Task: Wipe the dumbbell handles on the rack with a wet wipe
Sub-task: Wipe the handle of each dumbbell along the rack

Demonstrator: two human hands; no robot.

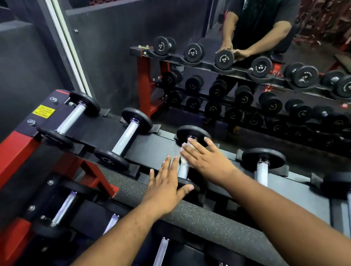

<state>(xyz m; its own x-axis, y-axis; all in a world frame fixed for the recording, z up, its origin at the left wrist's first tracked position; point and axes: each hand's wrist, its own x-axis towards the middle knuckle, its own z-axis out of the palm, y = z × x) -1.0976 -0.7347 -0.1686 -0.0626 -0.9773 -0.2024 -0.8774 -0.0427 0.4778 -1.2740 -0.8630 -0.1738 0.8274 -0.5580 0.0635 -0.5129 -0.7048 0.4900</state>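
Two bare forearms are stretched from the near edge over a red-and-black dumbbell rack (pixel 1 172) set against a mirrored wall. On the rack's top tier, the third dumbbell (pixel 192 134) from the left is being handled. The left hand (pixel 166 187) is laid flat, fingers straight and together, on the dumbbell's near weight plate, with nothing clasped in it. The right hand (pixel 203 159) is spread palm-down over the chrome handle (pixel 182 170), and a white wet wipe (pixel 187 147) is pressed against the handle's far end, just beside the far plate; the fingers are seen extended rather than curled. Two smaller dumbbells (pixel 125 136) are seated to the left on the same tier, near a yellow warning label (pixel 43 111) fixed to the frame, and larger ones are ranged to the right. A speckled padded rail (pixel 215 218) is crossed by both arms, and further chrome handles are seen on the lower tier nearer the camera. In the mirror (pixel 260 87) beyond, the rack and the person's hands are reflected.
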